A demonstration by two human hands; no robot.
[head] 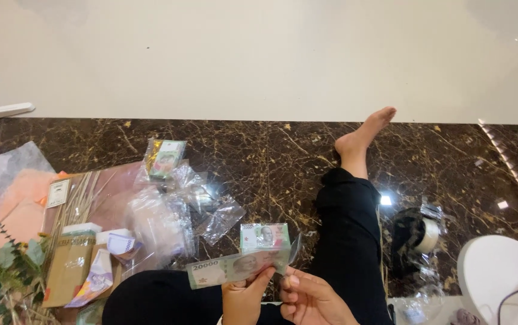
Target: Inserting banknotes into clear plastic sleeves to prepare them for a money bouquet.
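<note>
Banknote, a pale green and pink one inside a clear sleeve, sits low in the view, held level just above the person's lap; it is the landmark for everything else. Far to its left lie artificial flowers and leaves, then a brown cardboard box with more folded notes beside it, and nearer the banknote a heap of clear plastic sleeves. Up and left of it rests a small wrapped bundle of notes on the dark marble floor.

Left hand comes up from below the banknote, wrist bent back, its grip closed on the lower edge near the middle, thumb on the near face. Just behind the banknote's right end stands a second green note in its sleeve. Right hand lies just right of the left one, fingers curled loosely inward and palm turned towards the left; whether its fingertips touch the sleeve I cannot tell.

Handling this well would likely mean keeping the sleeve taut and flat, pinching only the edge so the note does not crease or slide askew.

Right of the banknote stretches the person's black-trousered leg, and beyond it a roll of tape.
</note>
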